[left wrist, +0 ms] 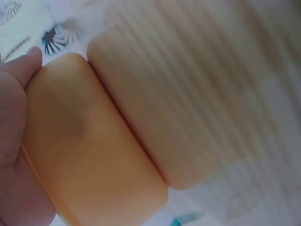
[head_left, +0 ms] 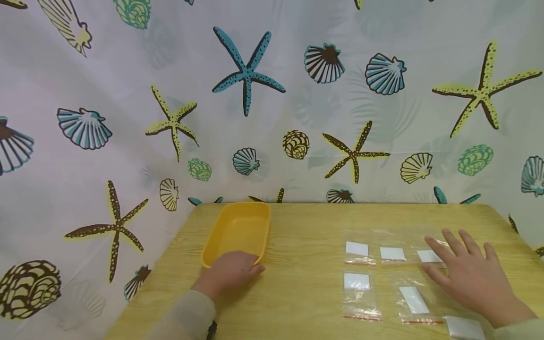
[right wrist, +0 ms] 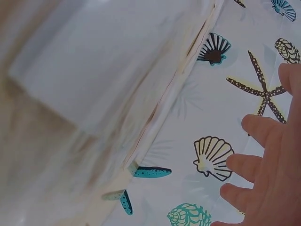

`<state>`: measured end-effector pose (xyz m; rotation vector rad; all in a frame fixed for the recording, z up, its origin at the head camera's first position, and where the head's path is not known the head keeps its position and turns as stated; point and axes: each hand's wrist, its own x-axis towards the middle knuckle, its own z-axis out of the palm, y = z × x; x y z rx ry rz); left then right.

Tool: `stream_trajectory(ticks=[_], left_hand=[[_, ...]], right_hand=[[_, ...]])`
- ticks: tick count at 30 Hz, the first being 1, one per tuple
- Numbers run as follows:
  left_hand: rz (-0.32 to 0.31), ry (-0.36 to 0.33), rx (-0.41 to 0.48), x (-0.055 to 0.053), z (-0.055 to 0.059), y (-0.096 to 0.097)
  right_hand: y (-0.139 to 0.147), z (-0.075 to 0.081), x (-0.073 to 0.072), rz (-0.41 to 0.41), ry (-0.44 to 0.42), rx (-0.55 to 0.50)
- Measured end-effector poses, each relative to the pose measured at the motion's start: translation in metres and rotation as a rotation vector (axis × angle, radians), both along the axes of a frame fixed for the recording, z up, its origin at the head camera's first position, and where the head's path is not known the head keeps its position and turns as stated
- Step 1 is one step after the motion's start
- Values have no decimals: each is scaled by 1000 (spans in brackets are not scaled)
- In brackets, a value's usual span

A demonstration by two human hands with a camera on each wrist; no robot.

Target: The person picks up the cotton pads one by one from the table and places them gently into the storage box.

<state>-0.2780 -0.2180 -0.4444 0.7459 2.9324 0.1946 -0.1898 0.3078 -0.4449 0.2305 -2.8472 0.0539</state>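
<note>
At the near end of a yellow plastic tray (head_left: 242, 231), my left hand (head_left: 231, 274) grips the rim. In the left wrist view the tray's smooth outer side (left wrist: 94, 146) shows, with the thumb (left wrist: 29, 63) at its edge; the other fingers are hidden. My right hand (head_left: 478, 281) is held with spread fingers over small clear zip bags (head_left: 361, 302) with red seal lines. It holds nothing. Each bag contains a white rectangular piece (head_left: 357, 249). A blurred white piece (right wrist: 94, 61) in clear plastic fills much of the right wrist view.
The bags lie in rough rows on the right part of a wooden table (head_left: 306, 274). One more white piece (head_left: 464, 327) sits by the near edge, partly cut off. A curtain (head_left: 297, 104) printed with shells and starfish hangs behind and beside the table.
</note>
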Motion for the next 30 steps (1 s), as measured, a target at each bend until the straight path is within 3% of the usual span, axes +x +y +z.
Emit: stream_trajectory(ticks=[7,26,30], left_hand=[[-53,-35,4,9,2,25],[-125,-82,-46,33,1,100],[-167,-41,-53,39,-1,118]], right_hand=[[-5,1,-1,18,-4,9],[-13,3,-1,6,-34,23],[-15,2,-1,15,-34,17]])
